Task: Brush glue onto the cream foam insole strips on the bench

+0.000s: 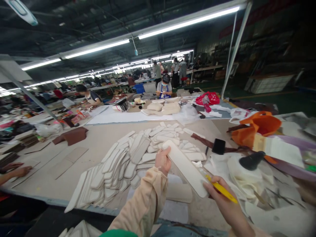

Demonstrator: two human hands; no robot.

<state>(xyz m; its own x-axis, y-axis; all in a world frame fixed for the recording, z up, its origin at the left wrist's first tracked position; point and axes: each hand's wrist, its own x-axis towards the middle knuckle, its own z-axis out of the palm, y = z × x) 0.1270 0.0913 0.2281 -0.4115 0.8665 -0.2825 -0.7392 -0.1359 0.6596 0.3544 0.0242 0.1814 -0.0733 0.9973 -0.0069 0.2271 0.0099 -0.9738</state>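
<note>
Bare table [49, 184] lies open left of the fanned pile of white strips [118, 161], as far as a co-worker's hand [22, 171] at the edge. On the right, a black block [218, 146], a black-handled tool [251, 160] and an orange bag [256, 126] crowd the surface.

The left hand [163, 160] grips 1 long cream strip [184, 166] by its 11 o'clock end; the right hand [222, 204], holding a yellow tool [230, 197], touches its 5 o'clock end. A pile of strips [118, 168] lies at 9 o'clock.

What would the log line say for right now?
left hand: holds white strip | right hand: holds yellow tool by strip | behind: pile of white pieces
</note>
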